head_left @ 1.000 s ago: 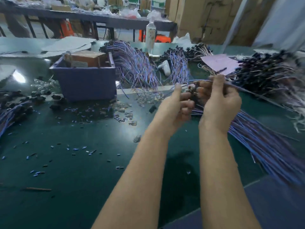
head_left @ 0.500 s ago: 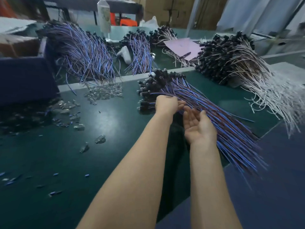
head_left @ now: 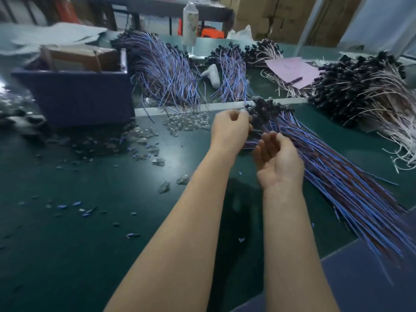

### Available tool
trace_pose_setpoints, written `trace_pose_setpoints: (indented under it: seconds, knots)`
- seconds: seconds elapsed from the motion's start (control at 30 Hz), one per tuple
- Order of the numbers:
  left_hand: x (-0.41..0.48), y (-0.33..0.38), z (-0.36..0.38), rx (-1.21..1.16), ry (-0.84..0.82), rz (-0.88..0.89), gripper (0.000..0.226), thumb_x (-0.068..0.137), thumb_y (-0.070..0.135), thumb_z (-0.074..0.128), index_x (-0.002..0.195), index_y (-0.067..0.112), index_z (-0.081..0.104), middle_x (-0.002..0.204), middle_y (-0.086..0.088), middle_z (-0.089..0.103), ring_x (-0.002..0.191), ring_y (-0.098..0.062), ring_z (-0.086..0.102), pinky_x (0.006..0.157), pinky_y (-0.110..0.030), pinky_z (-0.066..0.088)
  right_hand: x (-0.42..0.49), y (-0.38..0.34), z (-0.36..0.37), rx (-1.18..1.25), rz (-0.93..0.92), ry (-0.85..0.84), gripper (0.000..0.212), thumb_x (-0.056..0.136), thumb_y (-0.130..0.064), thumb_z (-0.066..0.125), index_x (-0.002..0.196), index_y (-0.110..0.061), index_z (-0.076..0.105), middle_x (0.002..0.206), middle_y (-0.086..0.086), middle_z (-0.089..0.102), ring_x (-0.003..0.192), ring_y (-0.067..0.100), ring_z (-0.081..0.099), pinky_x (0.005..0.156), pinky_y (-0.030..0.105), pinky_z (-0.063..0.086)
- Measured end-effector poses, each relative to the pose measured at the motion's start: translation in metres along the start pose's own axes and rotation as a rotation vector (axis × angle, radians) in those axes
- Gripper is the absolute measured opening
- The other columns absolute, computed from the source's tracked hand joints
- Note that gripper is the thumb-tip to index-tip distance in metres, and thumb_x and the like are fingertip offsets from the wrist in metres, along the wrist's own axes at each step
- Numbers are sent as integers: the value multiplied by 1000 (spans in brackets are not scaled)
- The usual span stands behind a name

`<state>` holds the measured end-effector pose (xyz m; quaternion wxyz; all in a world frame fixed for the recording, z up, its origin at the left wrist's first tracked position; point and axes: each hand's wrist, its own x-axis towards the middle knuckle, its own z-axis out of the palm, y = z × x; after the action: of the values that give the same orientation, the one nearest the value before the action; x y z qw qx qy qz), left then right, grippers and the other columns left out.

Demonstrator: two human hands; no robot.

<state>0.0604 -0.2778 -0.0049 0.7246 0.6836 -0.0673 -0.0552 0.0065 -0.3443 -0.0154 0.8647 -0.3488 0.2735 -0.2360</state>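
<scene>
Near edge: the bench (head_left: 90,244) ends in a slanted rim at 5 o'clock from the hands, and the wire tails overhang it.
Right hand (head_left: 279,163): palm up, its grip released, with the fingers loosely bent and nothing in them. It touches the wires' left flank.
Wire bundle (head_left: 337,174): blue and purple leads lie flat on the bench, running from 12 o'clock down to 4 o'clock, with the black heads (head_left: 270,111) at the far end.
Left hand (head_left: 229,129): its grip is curled tight against the black heads. I cannot tell whether it has pinched one, since the fingertips are hidden.
Step in hand: by my reading, picking the next lead out of the bundle by its head.
Next move: it likely calls for isolating one head and drawing the lead out lengthwise toward 6 o'clock, so its neighbours do not drag along.
Clear caps (head_left: 186,122): a loose heap lies at 10 o'clock, near the left hand.
Open room: bare green runs from 7 to 9 o'clock, dotted with blue scraps (head_left: 76,206).
Blue bin (head_left: 81,95): it walls off 10 o'clock.
Far piles: another blue bundle (head_left: 166,70) lies at 11 o'clock and the white-wire heap (head_left: 369,86) at 2 o'clock, with a pale seam strip (head_left: 180,108) between them and the work.
</scene>
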Motion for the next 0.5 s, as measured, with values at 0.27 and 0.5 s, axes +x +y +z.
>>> trace_pose_setpoints:
  seconds: [0.27, 0.5]
  knots:
    - [-33, 32, -158, -263, 616, 167, 19, 92, 5, 46, 82, 14, 59, 63, 5, 57, 51, -2, 49, 56, -19, 40, -76, 103, 104, -445, -44, -536, 17, 94, -7, 50, 80, -13, 57, 58, -4, 64, 50, 9, 56, 50, 19, 48]
    - [-72, 30, -283, -456, 1146, 216, 15, 92, 0, 39, 92, 9, 51, 80, -3, 54, 67, -11, 50, 64, -17, 41, -150, 205, 158, -905, 64, -933, 16, 92, -6, 55, 97, 3, 67, 67, 3, 60, 45, 3, 52, 42, 11, 41]
